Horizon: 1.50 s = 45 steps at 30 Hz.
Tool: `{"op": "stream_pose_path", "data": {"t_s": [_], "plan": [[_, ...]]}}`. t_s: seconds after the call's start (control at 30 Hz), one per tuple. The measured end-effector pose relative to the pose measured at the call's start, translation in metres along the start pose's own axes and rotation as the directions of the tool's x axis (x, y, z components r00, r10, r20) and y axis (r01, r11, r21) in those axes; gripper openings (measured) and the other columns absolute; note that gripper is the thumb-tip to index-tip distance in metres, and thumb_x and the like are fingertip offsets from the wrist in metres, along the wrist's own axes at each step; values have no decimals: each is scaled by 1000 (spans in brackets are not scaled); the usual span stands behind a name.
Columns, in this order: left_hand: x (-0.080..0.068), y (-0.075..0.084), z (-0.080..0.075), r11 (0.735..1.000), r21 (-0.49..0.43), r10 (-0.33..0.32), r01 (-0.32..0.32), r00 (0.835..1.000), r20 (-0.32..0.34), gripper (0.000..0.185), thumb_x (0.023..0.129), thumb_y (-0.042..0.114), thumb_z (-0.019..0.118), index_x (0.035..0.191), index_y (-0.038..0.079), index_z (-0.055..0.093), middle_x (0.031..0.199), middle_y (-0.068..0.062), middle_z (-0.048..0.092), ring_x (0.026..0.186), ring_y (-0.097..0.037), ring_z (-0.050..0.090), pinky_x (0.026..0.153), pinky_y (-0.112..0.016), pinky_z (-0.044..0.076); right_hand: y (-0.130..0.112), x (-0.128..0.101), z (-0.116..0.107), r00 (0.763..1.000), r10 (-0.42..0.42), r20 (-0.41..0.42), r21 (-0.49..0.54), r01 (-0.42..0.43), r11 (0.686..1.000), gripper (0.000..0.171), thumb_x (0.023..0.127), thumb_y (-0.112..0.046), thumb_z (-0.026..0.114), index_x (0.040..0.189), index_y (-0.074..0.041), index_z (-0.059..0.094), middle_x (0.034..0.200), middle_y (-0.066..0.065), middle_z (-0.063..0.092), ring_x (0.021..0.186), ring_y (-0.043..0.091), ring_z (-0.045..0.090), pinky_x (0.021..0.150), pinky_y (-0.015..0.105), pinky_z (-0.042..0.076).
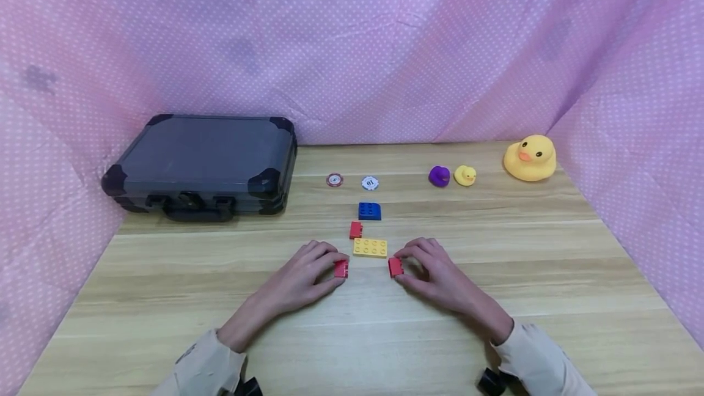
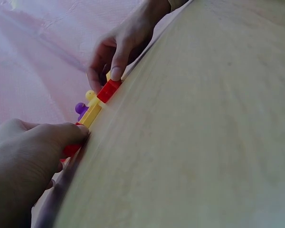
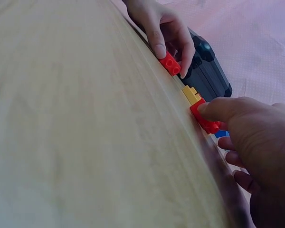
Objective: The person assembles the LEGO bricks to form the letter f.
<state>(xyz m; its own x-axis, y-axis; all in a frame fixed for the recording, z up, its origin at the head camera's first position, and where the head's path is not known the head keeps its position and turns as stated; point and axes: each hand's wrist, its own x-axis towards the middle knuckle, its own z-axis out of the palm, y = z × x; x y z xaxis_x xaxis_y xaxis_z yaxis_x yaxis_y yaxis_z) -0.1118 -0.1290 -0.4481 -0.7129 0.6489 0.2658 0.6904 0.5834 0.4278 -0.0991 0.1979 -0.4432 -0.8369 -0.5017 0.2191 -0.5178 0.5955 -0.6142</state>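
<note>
My left hand (image 1: 309,278) pinches a small red brick (image 1: 341,269) between thumb and fingers, close over the wooden table. Across from it, my right hand (image 1: 434,275) pinches another red brick (image 1: 395,266), its studs facing right in the head view. Between and just beyond the two hands lies a yellow brick (image 1: 370,248), studs up. A third red brick (image 1: 355,230) touches or nearly touches the yellow one's far left end. Farther back sits a blue brick (image 1: 370,211). In the right wrist view, studs show on the red brick (image 3: 171,64) in the left hand.
A dark grey hard case (image 1: 206,157) stands at the back left. Behind the bricks lie a red-rimmed chip (image 1: 334,179) and a white chip (image 1: 370,183). A purple duck (image 1: 439,176), a small yellow duck (image 1: 464,175) and a large yellow duck (image 1: 530,159) stand at the back right.
</note>
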Motion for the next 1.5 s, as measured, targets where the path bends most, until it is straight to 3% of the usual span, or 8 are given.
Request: {"op": "stream_pose_path", "data": {"t_s": [0.4, 0.67, 0.8, 1.07, 1.37, 1.5], "plan": [[2, 5, 3, 991, -109, -75, 74, 997, -8, 39, 97, 28, 76, 134, 17, 67, 128, 2, 65, 117, -14, 55, 100, -40, 49, -2, 0, -2, 1000, -1, 3, 4, 1, 1000, 32, 91, -24, 82, 119, -23, 68, 118, -13, 60, 108, 11, 51, 88, 36, 48], [3, 12, 6, 980, -165, -120, 112, 992, -37, 39, 94, 24, 80, 131, 19, 68, 121, 6, 67, 109, -9, 54, 90, -34, 52, -3, 0, -1, 1000, 1, -6, 43, -1, 999, 32, 91, -27, 81, 120, -25, 68, 116, -15, 60, 107, 10, 53, 88, 35, 50], [3, 15, 9, 975, -176, -143, 134, 989, -38, 39, 94, 25, 80, 131, 19, 69, 120, 7, 67, 107, -8, 54, 88, -33, 52, -3, -1, 0, 1000, -2, -2, 63, 2, 998, 30, 93, -29, 80, 120, -26, 67, 116, -15, 60, 106, 10, 54, 87, 34, 50], [9, 18, 13, 966, -198, -179, 169, 983, -35, 34, 94, 25, 80, 124, 19, 67, 122, 7, 66, 114, -10, 54, 97, -37, 49, -6, 1, 0, 1000, 1, -9, 87, 0, 996, 31, 91, -26, 82, 119, -26, 68, 115, -15, 61, 104, 10, 55, 86, 33, 51], [11, 18, 17, 961, -222, -182, 164, 982, -60, 29, 92, 23, 81, 118, 18, 68, 117, 7, 66, 109, -13, 54, 95, -41, 47, -7, 3, 1, 1000, -15, -8, 93, 16, 996, 31, 92, -25, 81, 120, -25, 68, 114, -14, 62, 99, 12, 55, 80, 31, 50], [12, 18, 17, 955, -234, -199, 182, 979, -52, 29, 93, 23, 81, 118, 19, 68, 116, 7, 65, 106, -13, 53, 92, -40, 46, -8, 3, 1, 1000, -20, 1, 102, 20, 995, 33, 92, -24, 81, 122, -24, 68, 115, -15, 63, 101, 11, 56, 83, 31, 51]]}}
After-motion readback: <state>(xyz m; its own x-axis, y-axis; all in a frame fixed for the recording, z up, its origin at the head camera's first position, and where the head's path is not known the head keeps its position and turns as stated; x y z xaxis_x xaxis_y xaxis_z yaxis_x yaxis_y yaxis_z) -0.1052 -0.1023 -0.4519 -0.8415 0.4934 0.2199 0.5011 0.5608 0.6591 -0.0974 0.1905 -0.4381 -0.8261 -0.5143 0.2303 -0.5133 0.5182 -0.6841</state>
